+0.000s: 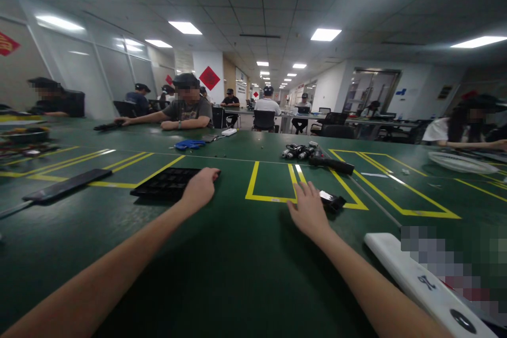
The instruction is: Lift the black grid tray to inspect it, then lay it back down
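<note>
A black tray with square compartments [158, 184] lies on the green table, left of centre. My left hand [201, 189] is closed on its right edge, the fingers curled over the side. To the right, my right hand [311, 210] is stretched out low over the table with its fingers spread and nothing visible in them. Just beyond those fingers is a small black object with a shiny pale face [332, 200]; whether I touch it I cannot tell.
Yellow tape rectangles [269, 199] mark the table. Black cabled parts [299, 151] and a dark cylinder [332, 164] lie ahead. A blue item [189, 144] sits farther back, a black bar [71, 185] at left, a white device [420, 274] at right. People sit around.
</note>
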A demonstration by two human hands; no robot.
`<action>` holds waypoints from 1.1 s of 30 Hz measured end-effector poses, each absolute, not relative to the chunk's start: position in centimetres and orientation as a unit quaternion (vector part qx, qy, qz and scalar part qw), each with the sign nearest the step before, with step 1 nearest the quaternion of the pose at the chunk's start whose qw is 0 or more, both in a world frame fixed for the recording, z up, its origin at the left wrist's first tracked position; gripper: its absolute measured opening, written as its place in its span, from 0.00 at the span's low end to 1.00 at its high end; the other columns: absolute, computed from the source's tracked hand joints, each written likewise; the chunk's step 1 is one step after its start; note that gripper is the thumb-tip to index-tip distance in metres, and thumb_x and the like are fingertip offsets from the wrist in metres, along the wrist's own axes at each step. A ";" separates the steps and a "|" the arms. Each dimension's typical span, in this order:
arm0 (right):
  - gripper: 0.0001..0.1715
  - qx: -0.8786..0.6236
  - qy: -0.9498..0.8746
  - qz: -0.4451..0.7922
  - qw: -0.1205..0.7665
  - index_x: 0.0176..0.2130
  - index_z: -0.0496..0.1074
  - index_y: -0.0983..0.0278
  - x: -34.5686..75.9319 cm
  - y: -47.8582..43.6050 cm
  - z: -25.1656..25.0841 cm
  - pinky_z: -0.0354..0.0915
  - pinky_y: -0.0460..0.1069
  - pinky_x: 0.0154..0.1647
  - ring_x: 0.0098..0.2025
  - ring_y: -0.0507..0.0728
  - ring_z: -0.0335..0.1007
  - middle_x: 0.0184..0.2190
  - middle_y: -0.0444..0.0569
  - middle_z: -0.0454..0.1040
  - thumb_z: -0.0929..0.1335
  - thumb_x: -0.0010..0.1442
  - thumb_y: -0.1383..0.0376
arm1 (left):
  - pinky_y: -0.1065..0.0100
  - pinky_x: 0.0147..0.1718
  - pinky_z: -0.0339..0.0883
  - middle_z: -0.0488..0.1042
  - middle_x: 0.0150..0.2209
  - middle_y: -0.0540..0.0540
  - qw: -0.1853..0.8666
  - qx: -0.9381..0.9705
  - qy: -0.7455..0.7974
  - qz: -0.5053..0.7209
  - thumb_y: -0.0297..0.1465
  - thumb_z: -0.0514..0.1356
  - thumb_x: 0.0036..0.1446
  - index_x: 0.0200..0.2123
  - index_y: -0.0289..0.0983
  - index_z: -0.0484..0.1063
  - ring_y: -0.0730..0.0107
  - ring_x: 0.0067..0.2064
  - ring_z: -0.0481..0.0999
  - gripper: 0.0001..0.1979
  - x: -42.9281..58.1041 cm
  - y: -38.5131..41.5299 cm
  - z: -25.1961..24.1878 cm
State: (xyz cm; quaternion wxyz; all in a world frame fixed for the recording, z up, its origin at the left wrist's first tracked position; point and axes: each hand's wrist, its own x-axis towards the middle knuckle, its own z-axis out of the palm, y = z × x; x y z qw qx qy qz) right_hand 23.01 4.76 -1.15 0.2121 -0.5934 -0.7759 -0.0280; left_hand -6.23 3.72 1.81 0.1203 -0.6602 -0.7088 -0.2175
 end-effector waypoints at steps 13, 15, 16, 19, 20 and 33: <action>0.23 -0.382 -0.896 0.098 0.203 0.52 0.63 0.61 20.1 1.4 -1.8 0.49 0.60 0.57 0.56 0.61 0.54 0.54 0.52 0.62 0.57 0.59 0.58 | 0.54 0.57 0.45 0.58 0.58 0.41 0.067 -0.825 -0.525 -0.197 0.33 0.48 0.57 0.50 0.34 0.65 0.59 0.61 0.50 0.19 0.8 1.0 -1.1; 0.21 -0.416 -0.878 0.044 0.231 0.50 0.64 0.64 21.7 3.1 -1.1 0.51 0.57 0.56 0.55 0.60 0.55 0.52 0.53 0.64 0.57 0.59 0.63 | 0.56 0.56 0.47 0.58 0.58 0.42 0.013 -0.858 -0.488 -0.163 0.37 0.48 0.58 0.51 0.37 0.64 0.60 0.60 0.53 0.20 2.1 -1.1 -0.9; 0.21 -0.452 -0.858 0.005 0.244 0.50 0.65 0.65 22.7 4.0 -1.0 0.50 0.57 0.56 0.55 0.60 0.54 0.52 0.54 0.63 0.57 0.58 0.64 | 0.56 0.56 0.49 0.58 0.58 0.42 -0.017 -0.870 -0.471 -0.144 0.39 0.48 0.57 0.52 0.38 0.63 0.60 0.59 0.54 0.22 2.8 -2.1 -0.9; 0.23 -0.589 -0.766 -0.113 0.231 0.51 0.62 0.69 25.9 6.3 -1.3 0.43 0.63 0.56 0.57 0.66 0.48 0.53 0.59 0.60 0.59 0.56 0.66 | 0.57 0.54 0.51 0.58 0.58 0.40 -0.068 -0.883 -0.451 -0.112 0.43 0.47 0.57 0.55 0.37 0.60 0.58 0.58 0.56 0.25 4.3 -4.0 -0.8; 0.23 -0.633 -0.728 -0.143 0.223 0.51 0.62 0.69 26.9 6.9 -1.6 0.41 0.66 0.55 0.58 0.68 0.46 0.54 0.60 0.59 0.59 0.56 0.66 | 0.57 0.54 0.51 0.58 0.58 0.41 -0.070 -0.881 -0.453 -0.112 0.42 0.47 0.57 0.54 0.38 0.60 0.58 0.58 0.56 0.25 4.4 -4.2 -0.8; 0.20 -0.726 -0.662 -0.105 0.150 0.41 0.66 0.68 28.8 8.0 -3.0 0.51 0.67 0.45 0.46 0.69 0.62 0.41 0.59 0.68 0.58 0.55 0.58 | 0.63 0.33 0.62 0.70 0.30 0.40 -0.030 -0.710 -0.681 -0.175 0.33 0.51 0.53 0.30 0.34 0.67 0.60 0.33 0.70 0.09 -0.9 3.1 -0.1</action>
